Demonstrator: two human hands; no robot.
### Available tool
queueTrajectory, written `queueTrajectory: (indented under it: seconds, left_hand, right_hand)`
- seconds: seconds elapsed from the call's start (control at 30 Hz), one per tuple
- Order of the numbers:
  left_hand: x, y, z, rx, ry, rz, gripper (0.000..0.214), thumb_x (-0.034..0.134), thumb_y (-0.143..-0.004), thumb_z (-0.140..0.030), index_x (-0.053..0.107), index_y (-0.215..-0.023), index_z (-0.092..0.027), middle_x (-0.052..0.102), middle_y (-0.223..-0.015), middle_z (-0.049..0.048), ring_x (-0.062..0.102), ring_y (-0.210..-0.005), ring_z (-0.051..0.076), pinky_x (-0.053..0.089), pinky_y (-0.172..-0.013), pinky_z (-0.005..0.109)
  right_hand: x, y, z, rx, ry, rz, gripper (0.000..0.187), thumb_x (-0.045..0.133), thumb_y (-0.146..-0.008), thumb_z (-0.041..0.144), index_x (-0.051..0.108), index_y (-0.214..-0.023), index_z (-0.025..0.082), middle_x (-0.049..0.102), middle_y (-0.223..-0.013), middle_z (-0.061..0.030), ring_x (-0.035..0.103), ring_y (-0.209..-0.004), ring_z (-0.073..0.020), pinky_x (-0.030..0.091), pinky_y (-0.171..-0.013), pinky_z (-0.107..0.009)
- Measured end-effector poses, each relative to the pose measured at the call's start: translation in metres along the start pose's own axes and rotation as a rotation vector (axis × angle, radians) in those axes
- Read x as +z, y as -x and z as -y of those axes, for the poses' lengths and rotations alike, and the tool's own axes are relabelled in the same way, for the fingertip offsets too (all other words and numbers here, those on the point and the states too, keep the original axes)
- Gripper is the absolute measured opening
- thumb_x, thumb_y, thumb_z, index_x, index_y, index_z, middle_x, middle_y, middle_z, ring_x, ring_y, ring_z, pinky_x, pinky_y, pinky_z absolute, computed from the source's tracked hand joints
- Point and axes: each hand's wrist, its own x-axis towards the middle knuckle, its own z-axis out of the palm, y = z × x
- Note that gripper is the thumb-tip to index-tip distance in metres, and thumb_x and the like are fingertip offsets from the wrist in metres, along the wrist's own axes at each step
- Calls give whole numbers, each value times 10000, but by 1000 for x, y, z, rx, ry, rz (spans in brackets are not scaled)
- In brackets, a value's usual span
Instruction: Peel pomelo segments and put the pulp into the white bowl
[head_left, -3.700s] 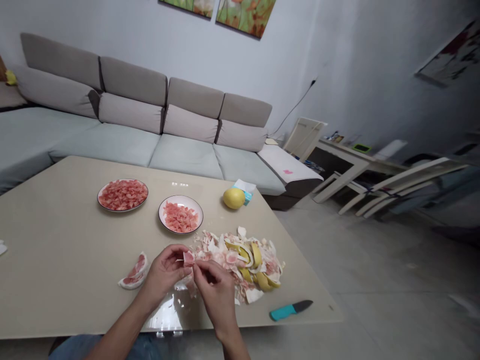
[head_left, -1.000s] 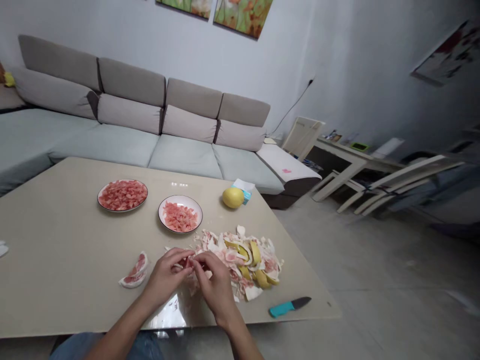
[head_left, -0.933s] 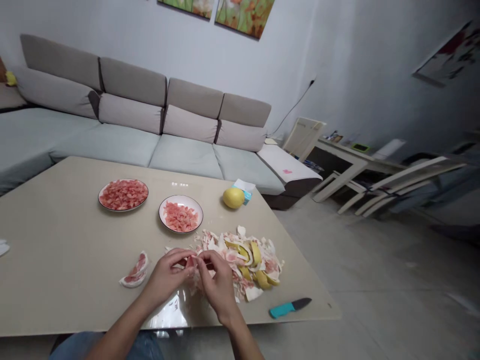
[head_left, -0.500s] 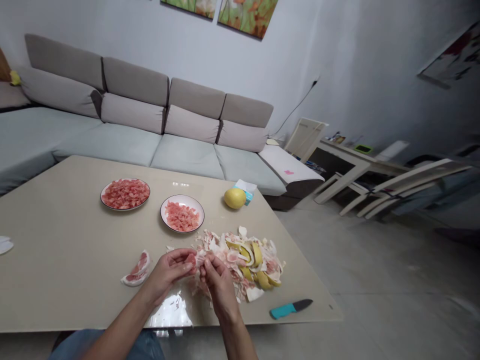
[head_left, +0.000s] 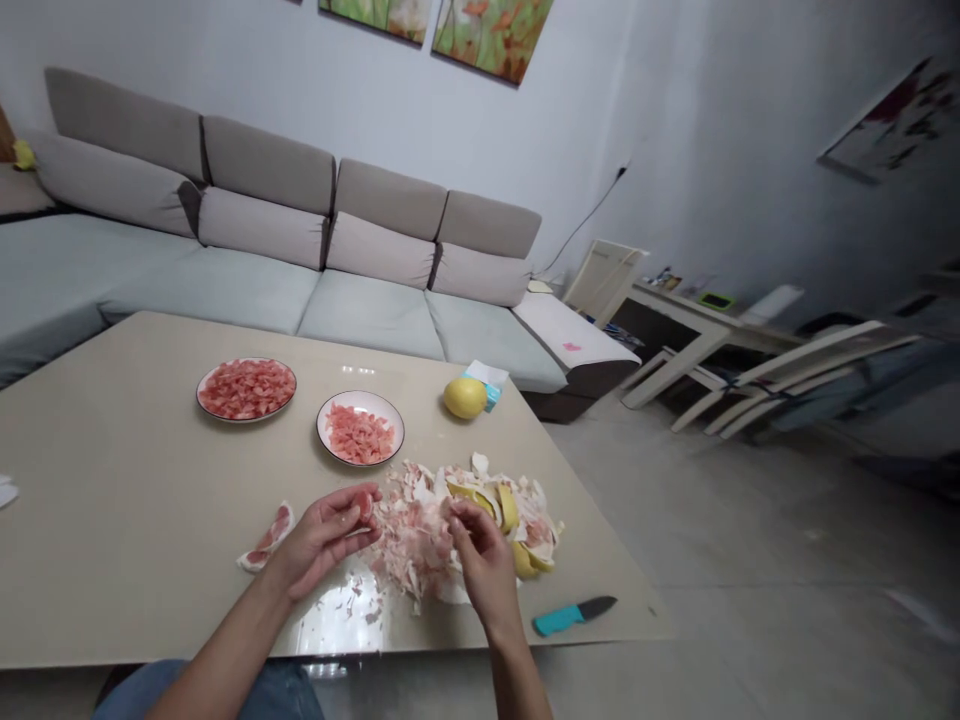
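My left hand (head_left: 324,535) curls round a small pink piece of pomelo flesh (head_left: 365,504), pinched at its fingertips. My right hand (head_left: 480,560) has its fingers drawn together over the heap of peel and pith scraps (head_left: 457,520); what they hold is too small to make out. An unpeeled pomelo segment (head_left: 268,537) lies on the table just left of my left hand. Two plates of pink flesh stand beyond: a small white one (head_left: 361,430) and a larger one (head_left: 246,389).
A knife with a teal handle (head_left: 574,615) lies near the table's front right corner. A whole yellow pomelo (head_left: 465,397) and a tissue packet (head_left: 486,379) sit at the far edge. A grey sofa (head_left: 300,260) runs behind the beige table (head_left: 112,500).
My hands have come apart: the right one moved right over the scrap heap, while the left one stays put with the pink piece. More torn pith lies in front of the heap.
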Motion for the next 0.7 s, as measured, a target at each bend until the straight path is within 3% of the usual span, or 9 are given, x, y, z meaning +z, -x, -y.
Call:
queueTrajectory:
  seconds: [0.07,0.23,0.3,0.43,0.53,0.63,0.7]
  left_hand:
    - [2,1,2,-16,-26,-5,308,711,-804,-181,695,-1109,-138,614,-831,37,604,-837,143,500,-929,359]
    - [3,-1,6,50,-188,-58,423,760,-750,-198,643,-1156,-208,617,-934,26,611,-870,149,505,-891,348]
    - [2,-4,8,114,-286,-83,412,778,-725,-202,632,-1109,-218,643,-952,32,622,-898,165,506,-864,335]
    - [2,-8,12,210,-502,-74,248,775,-704,-203,655,-919,-175,681,-927,60,642,-922,196,491,-861,323]
    - [4,-8,13,219,-611,-52,182,754,-708,-212,690,-869,-156,680,-926,78,648,-898,215,501,-851,342]
    - [7,-7,13,245,-641,-15,157,765,-692,-214,721,-831,-157,672,-944,86,647,-910,233,512,-847,348]
    - [9,-6,12,239,-639,-7,163,784,-678,-236,737,-809,-151,679,-940,94,643,-923,240,510,-846,336]
  right_hand:
    - [-5,2,-9,-55,176,39,239,625,-830,412,705,-889,194,705,-934,-82,631,-882,-235,479,-784,-334]
    - [-3,5,-22,-158,521,9,240,612,-839,398,686,-729,197,686,-734,-63,613,-716,-223,455,-708,-334]
    - [-1,3,-19,-220,573,25,205,605,-833,359,674,-731,195,684,-767,-74,607,-758,-237,449,-724,-344]
    - [10,4,-3,-207,475,53,158,580,-841,311,689,-824,197,698,-843,-82,617,-829,-248,456,-766,-355]
    - [23,12,18,-143,282,172,126,629,-834,318,707,-833,219,700,-861,-63,629,-828,-229,469,-785,-336]
    - [35,16,35,-113,67,302,236,692,-793,294,706,-1026,257,680,-1042,-63,630,-890,-220,484,-820,-329]
    - [40,16,39,-74,-29,354,206,687,-804,305,725,-1001,259,689,-1011,-62,626,-913,-224,483,-834,-330]
